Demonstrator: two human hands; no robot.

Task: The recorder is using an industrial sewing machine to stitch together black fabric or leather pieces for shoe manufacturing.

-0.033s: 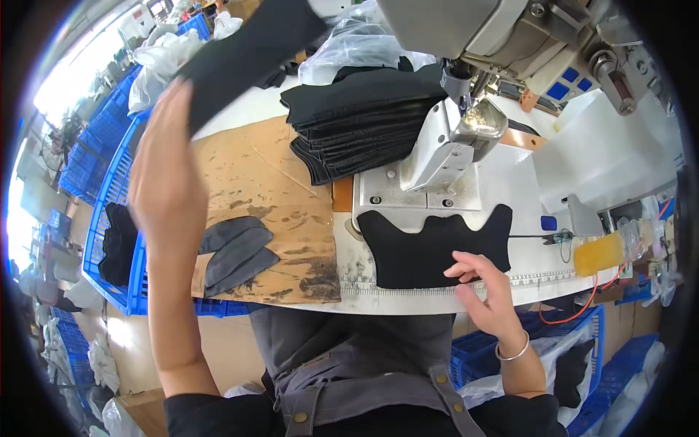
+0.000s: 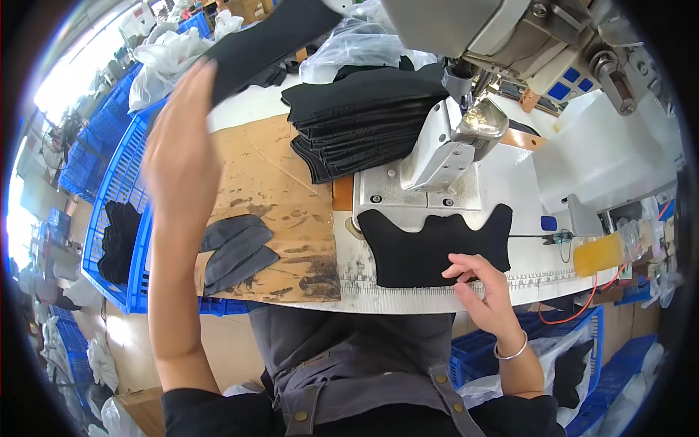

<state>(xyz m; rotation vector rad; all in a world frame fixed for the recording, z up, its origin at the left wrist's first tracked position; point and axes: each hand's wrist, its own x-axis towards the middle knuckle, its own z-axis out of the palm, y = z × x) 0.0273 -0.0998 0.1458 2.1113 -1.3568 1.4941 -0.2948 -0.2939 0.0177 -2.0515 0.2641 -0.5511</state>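
My left hand (image 2: 182, 149), blurred by motion, is raised over the left of the table. Its fingers are closed on one end of a long black fabric piece (image 2: 273, 44), which stretches up past the top edge of the picture; the fingertips are mostly hidden. Flat on the table lies another black fabric piece (image 2: 429, 247) with a notched upper edge. At its lower right edge my right hand (image 2: 484, 288) is open, fingers slightly bent, thumb apart, gripping nothing. Beyond the flat piece, a thick stack of black fabric pieces (image 2: 364, 120) rests beside the sewing machine (image 2: 451, 142).
Small dark grey pieces (image 2: 240, 255) lie on a stained cardboard sheet (image 2: 298, 226). A ruler strip (image 2: 539, 279) runs along the table's front edge. A blue crate (image 2: 135, 273) stands left, another blue crate (image 2: 473, 357) below right. A bottle of yellow liquid (image 2: 598, 255) sits right.
My left hand has moved slightly up and to the right, carrying the long black fabric piece with it. My right hand stays almost where it was.
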